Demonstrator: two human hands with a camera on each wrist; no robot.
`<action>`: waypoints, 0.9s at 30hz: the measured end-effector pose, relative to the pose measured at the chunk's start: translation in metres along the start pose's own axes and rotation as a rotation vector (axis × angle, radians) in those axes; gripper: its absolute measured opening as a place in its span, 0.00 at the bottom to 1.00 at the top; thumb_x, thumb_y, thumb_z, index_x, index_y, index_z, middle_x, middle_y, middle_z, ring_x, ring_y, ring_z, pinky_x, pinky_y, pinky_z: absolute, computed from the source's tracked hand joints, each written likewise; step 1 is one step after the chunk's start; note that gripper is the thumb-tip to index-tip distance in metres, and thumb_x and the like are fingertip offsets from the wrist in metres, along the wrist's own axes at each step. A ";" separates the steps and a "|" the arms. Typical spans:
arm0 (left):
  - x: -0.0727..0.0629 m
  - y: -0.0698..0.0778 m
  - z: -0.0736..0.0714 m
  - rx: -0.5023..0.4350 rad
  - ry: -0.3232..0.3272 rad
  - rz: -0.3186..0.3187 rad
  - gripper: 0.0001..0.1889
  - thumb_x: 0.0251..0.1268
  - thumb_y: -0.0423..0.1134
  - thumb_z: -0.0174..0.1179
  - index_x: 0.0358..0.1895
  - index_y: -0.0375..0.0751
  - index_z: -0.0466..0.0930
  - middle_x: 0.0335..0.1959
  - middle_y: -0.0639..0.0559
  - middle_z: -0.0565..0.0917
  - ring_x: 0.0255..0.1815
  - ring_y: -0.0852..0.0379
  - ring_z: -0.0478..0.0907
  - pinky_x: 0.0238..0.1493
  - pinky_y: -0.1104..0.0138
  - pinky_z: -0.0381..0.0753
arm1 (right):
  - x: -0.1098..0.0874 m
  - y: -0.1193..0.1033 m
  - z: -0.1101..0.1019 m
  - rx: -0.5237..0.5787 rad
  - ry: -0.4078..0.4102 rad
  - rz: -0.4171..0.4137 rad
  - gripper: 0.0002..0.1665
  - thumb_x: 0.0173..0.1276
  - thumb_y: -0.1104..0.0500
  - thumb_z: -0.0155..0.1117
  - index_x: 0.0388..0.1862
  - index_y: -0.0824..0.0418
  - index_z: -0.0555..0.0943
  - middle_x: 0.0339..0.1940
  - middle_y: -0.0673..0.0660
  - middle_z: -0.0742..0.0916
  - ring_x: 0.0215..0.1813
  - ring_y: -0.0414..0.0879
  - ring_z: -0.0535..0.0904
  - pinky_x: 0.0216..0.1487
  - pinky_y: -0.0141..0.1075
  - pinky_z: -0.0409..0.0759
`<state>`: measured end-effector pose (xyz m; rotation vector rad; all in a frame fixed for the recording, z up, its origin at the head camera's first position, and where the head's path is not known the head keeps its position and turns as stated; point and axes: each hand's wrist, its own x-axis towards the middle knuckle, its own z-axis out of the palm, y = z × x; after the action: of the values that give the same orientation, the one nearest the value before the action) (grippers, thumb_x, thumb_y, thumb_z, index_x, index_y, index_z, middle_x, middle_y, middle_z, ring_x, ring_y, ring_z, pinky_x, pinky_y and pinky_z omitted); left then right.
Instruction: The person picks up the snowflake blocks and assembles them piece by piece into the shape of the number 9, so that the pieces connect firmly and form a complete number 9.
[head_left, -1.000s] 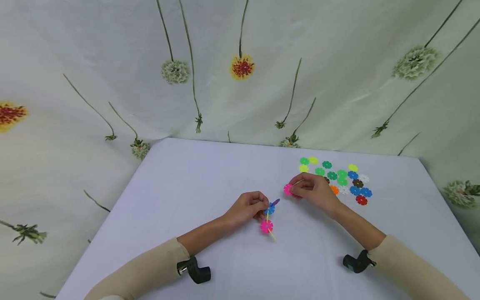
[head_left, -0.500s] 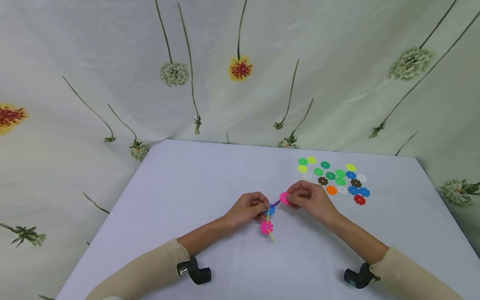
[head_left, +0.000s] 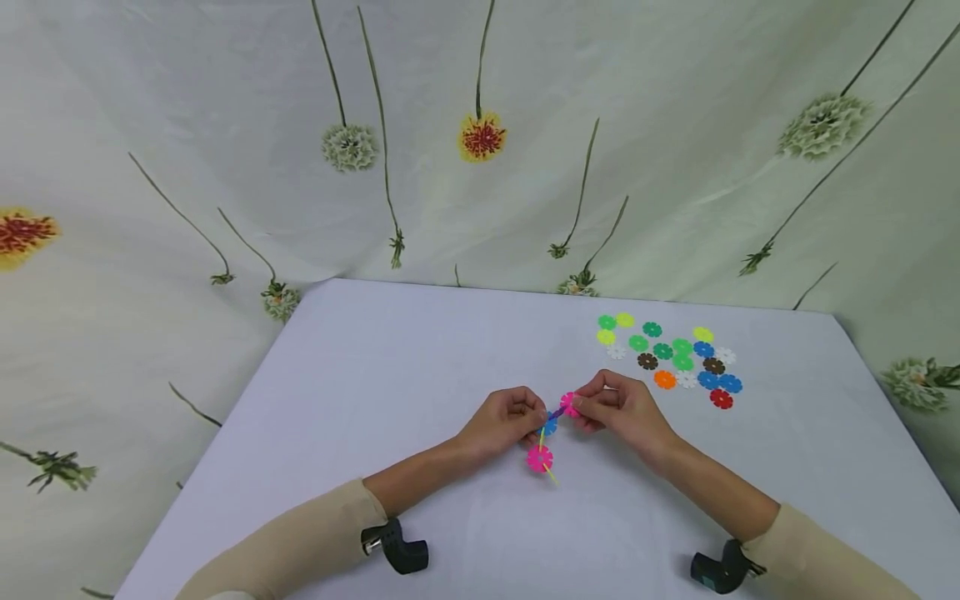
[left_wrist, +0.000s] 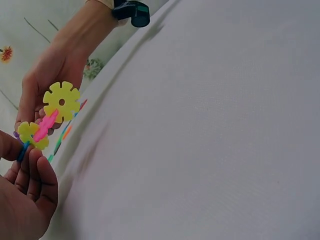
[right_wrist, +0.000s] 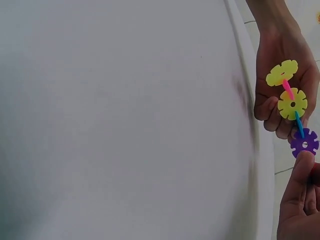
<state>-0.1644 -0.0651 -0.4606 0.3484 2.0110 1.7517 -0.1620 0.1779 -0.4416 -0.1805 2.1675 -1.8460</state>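
My left hand (head_left: pixel 504 423) pinches a blue notched disc (head_left: pixel 550 426) between thumb and fingers. Linked to that disc are a yellow disc (right_wrist: pixel 293 104), a pink disc (head_left: pixel 539 458) and another yellow disc (left_wrist: pixel 62 101), hanging as a short chain. On the blue disc's other side sits a purple disc (right_wrist: pixel 304 142). A second pink disc (head_left: pixel 568 404) is pinched by my right hand (head_left: pixel 626 414) and meets the purple disc's edge; whether their slots are joined I cannot tell. Both hands are held above the white table.
Several loose notched discs lie flat at the back right, among them an orange disc (head_left: pixel 664 380), a red disc (head_left: pixel 722 399) and a brown disc (head_left: pixel 647 361). The white table (head_left: pixel 420 350) ends at a flower-printed cloth (head_left: pixel 525 208) behind it.
My right hand has come left and nearer with its pink disc, bringing it against the purple disc. The left hand has shifted slightly right, still holding the chain.
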 end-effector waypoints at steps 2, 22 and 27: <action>0.000 0.000 0.002 0.007 -0.011 0.007 0.08 0.78 0.34 0.59 0.49 0.31 0.79 0.30 0.55 0.81 0.30 0.62 0.79 0.40 0.75 0.83 | 0.000 0.000 -0.001 0.002 -0.009 -0.004 0.18 0.77 0.60 0.70 0.53 0.73 0.78 0.40 0.60 0.94 0.38 0.43 0.92 0.47 0.33 0.91; 0.010 0.017 0.007 -0.043 -0.019 0.002 0.11 0.78 0.40 0.64 0.51 0.35 0.82 0.35 0.56 0.84 0.37 0.60 0.80 0.45 0.72 0.83 | -0.001 -0.002 -0.004 -0.057 -0.092 -0.091 0.13 0.76 0.60 0.71 0.49 0.70 0.82 0.40 0.74 0.91 0.36 0.55 0.92 0.45 0.36 0.92; 0.012 0.012 0.007 -0.043 -0.038 0.007 0.11 0.79 0.40 0.63 0.52 0.35 0.82 0.36 0.56 0.85 0.39 0.60 0.81 0.46 0.71 0.83 | -0.001 0.002 -0.003 -0.051 -0.100 -0.092 0.13 0.77 0.60 0.70 0.49 0.70 0.82 0.39 0.71 0.92 0.37 0.56 0.92 0.44 0.36 0.92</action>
<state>-0.1726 -0.0516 -0.4510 0.3722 1.9444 1.7762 -0.1620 0.1818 -0.4428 -0.3810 2.1719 -1.7899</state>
